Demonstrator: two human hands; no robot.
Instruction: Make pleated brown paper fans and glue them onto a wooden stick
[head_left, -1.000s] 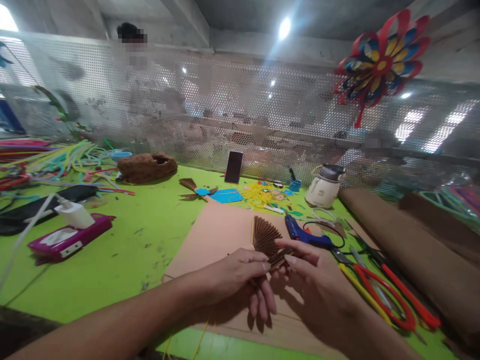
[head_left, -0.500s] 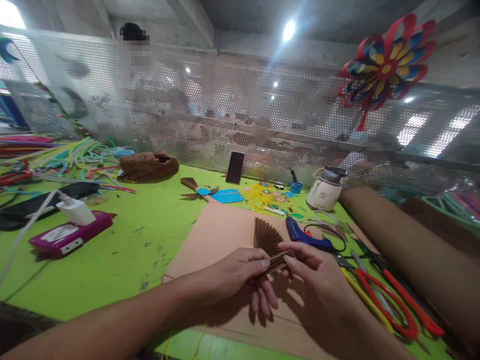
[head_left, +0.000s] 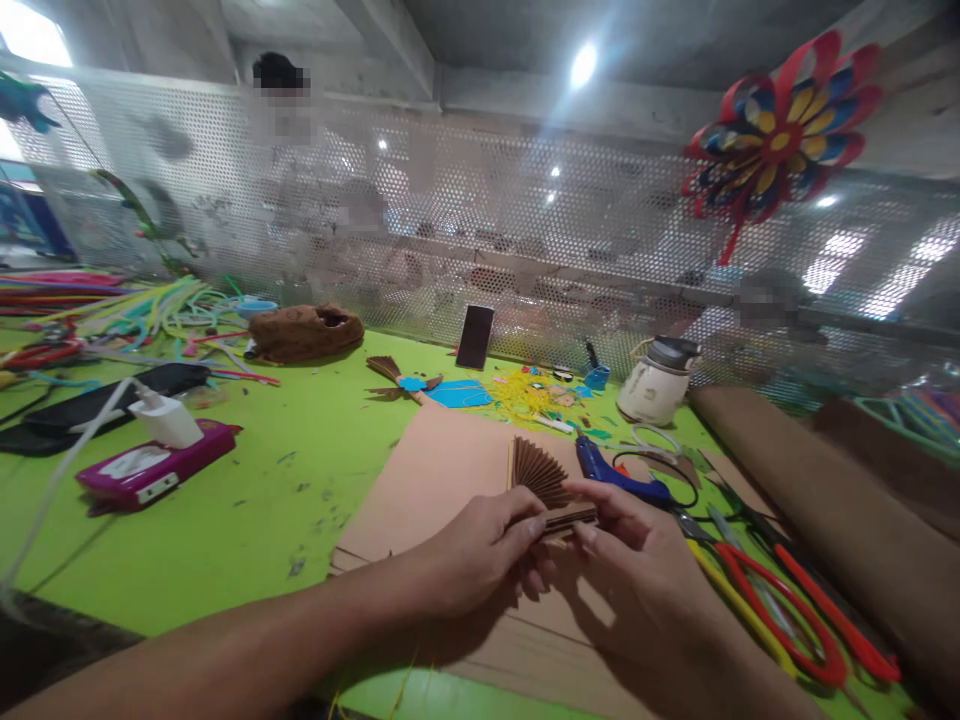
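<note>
My left hand (head_left: 491,545) pinches one end of a folded strip of brown pleated paper (head_left: 568,518) between thumb and fingers. At the strip's other end, the thumb and fingertips of my right hand (head_left: 637,545) close on it. Just behind the hands, a brown pleated paper fan (head_left: 536,468) is spread out above the tan cardboard sheet (head_left: 435,460); whether it joins the held strip I cannot tell. Beside my right hand lies a blue glue gun (head_left: 619,475). Red-handled scissors (head_left: 780,615) rest farther right.
A blue-and-brown paper figure (head_left: 454,393), yellow shreds (head_left: 525,400) and a phone (head_left: 475,337) are at the back. A white jug (head_left: 656,385) stands by a brown roll (head_left: 817,510). Leftward are a purple power strip (head_left: 157,465), a brown pouch (head_left: 304,333) and pipe cleaners (head_left: 172,310).
The held strip has turned closer to level and shifted slightly right. My left hand's lower fingers have curled in under it. The whole view has shifted a little.
</note>
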